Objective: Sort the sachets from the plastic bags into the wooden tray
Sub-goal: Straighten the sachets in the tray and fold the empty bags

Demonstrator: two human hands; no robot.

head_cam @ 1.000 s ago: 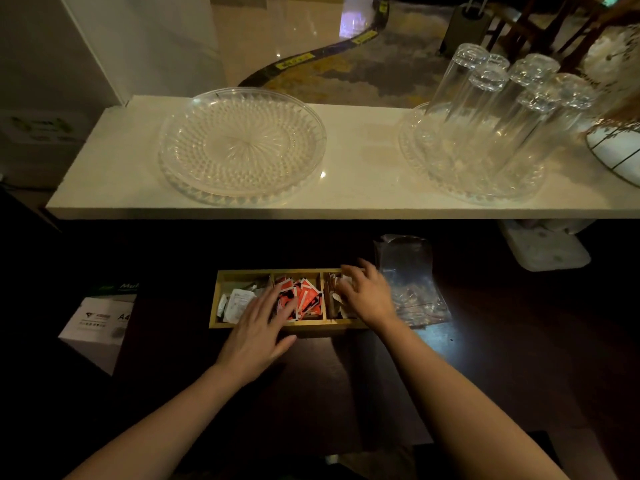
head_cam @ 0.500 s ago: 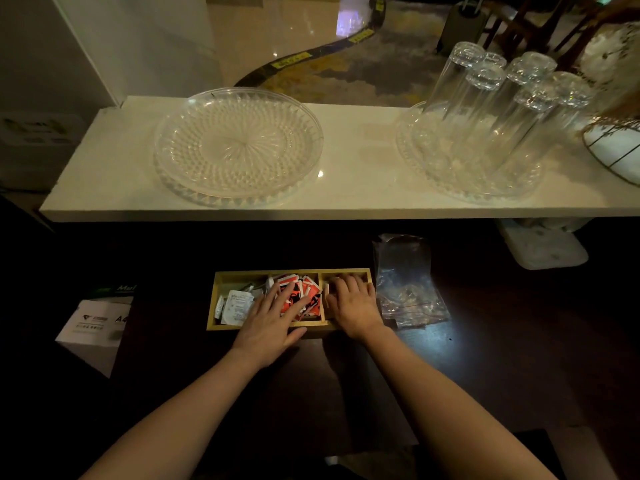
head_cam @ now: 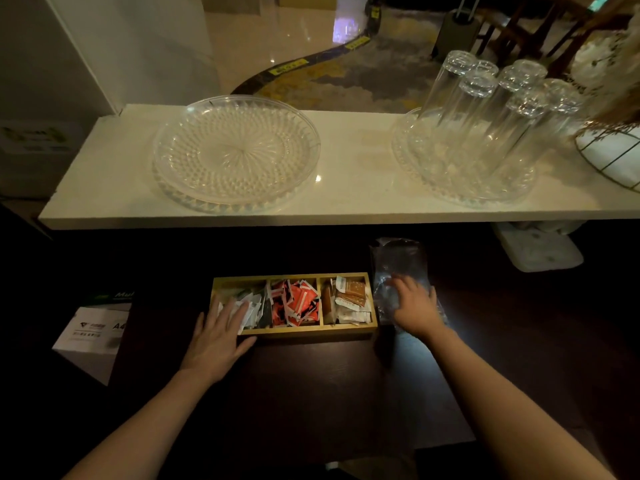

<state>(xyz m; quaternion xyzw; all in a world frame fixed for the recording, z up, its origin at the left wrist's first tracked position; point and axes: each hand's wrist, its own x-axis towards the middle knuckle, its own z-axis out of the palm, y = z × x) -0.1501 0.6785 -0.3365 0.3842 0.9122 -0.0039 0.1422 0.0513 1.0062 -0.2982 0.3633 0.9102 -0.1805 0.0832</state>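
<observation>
A three-compartment wooden tray [head_cam: 313, 331] lies on the dark table. Its left compartment holds white sachets [head_cam: 251, 304], the middle one red sachets [head_cam: 294, 303], the right one brown and white sachets [head_cam: 351, 301]. My left hand [head_cam: 218, 336] rests flat on the tray's front left corner, fingers spread over the white sachets, holding nothing. My right hand [head_cam: 414, 306] lies on the clear plastic bags [head_cam: 398, 268] just right of the tray, fingers spread; whether it grips them is unclear.
A white marble shelf [head_cam: 346, 199] runs above the table, bearing an empty glass dish [head_cam: 235, 152] and a glass dish with several upturned glasses [head_cam: 485, 112]. A white paper box [head_cam: 95, 336] stands at the left. A wire basket [head_cam: 613, 157] sits far right.
My right hand left the tray's right compartment and moved right onto the plastic bags. My left hand slid left from the red sachets to the tray's left end.
</observation>
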